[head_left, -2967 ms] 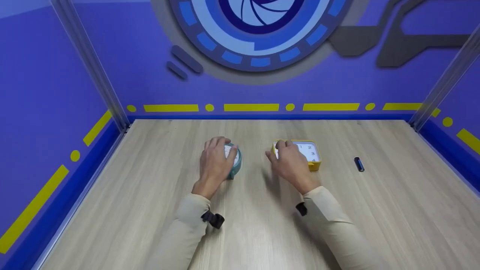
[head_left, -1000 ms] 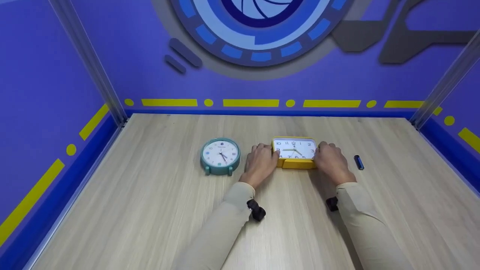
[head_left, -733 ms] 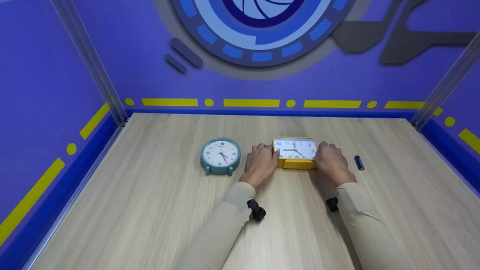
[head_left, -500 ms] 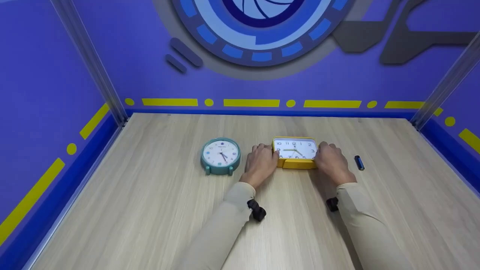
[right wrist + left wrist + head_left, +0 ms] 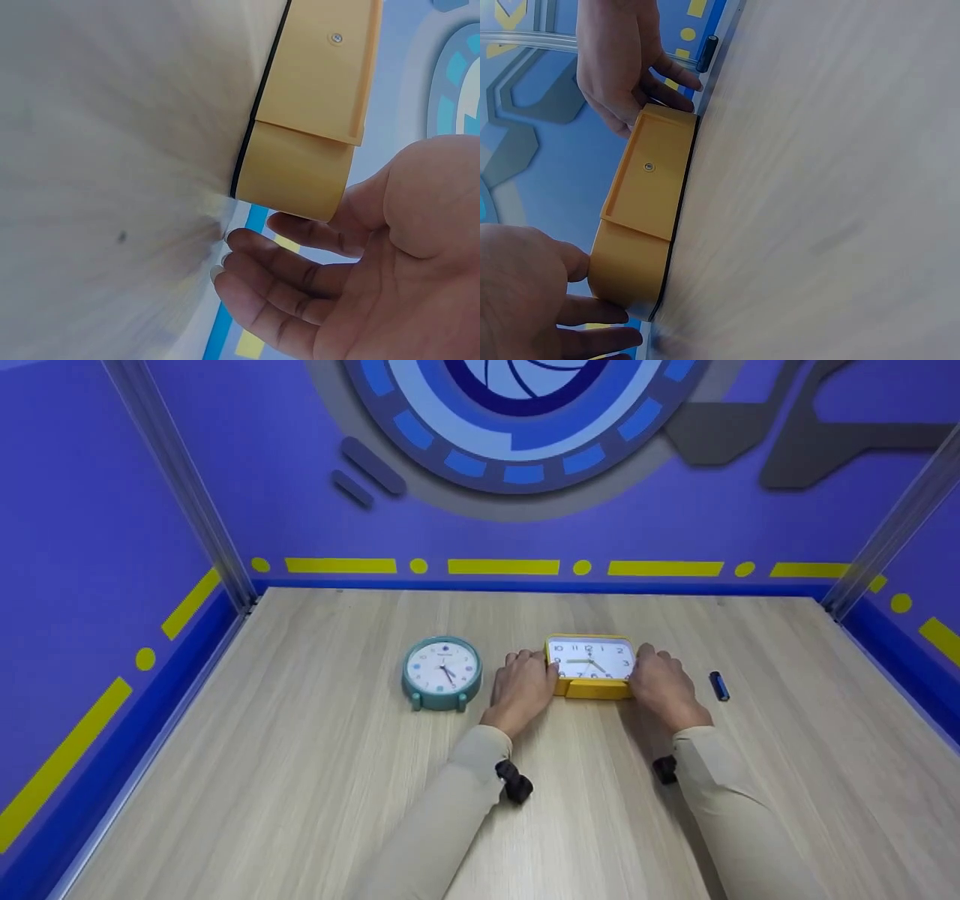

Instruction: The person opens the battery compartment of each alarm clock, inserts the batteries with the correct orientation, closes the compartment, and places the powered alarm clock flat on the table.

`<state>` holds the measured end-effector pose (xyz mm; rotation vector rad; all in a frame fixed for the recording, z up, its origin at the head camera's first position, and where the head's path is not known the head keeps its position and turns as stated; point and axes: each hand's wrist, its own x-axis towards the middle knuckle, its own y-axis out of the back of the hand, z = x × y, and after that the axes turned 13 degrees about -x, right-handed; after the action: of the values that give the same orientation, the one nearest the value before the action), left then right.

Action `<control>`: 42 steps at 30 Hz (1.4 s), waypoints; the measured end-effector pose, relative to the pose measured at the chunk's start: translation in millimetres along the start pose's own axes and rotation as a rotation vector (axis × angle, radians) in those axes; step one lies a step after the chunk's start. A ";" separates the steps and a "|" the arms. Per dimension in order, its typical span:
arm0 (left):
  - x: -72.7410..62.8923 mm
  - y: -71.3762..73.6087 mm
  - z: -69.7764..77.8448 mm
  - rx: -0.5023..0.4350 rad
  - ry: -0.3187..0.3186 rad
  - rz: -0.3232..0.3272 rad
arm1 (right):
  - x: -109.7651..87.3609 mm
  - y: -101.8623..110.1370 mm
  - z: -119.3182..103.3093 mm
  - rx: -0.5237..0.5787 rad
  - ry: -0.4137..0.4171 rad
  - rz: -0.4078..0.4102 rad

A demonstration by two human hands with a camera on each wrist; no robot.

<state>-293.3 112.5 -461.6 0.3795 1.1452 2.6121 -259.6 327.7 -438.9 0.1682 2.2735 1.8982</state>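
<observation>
A yellow rectangular alarm clock (image 5: 590, 658) lies on its back on the wooden table, its white face up. My left hand (image 5: 521, 688) holds its left end, thumb at the face's edge and fingers along the side. At the right end, my right hand (image 5: 666, 687) grips it the same way; the right wrist view shows the thumb and index finger at the yellow casing (image 5: 300, 169), the other fingers curled beside it. Left of my left hand, untouched, lies a round teal clock (image 5: 442, 673) with its face up and two small feet towards me.
A small black and blue cylinder (image 5: 719, 686), perhaps a battery, lies on the table (image 5: 300, 780) to the right of my right hand. Blue panels (image 5: 247, 472) with yellow marks stand behind the table and at both sides.
Three seconds ago my left hand was on the teal clock and my right on the yellow clock's left part. Both hands then moved right, to the yellow clock's ends, and have since stayed still.
</observation>
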 end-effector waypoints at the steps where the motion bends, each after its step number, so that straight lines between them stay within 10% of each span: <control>1: -0.4 0.3 0.3 0.002 0.002 -0.003 | -0.5 -0.1 -0.3 -0.003 -0.003 -0.006; 42: -51.6 18.1 6.7 0.137 -0.028 -0.091 | -57.7 -4.1 0.3 -0.159 0.153 0.073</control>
<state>-245.4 87.7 -450.6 0.3813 1.3043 2.4507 -202.9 315.7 -439.4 0.0889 2.2239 2.1888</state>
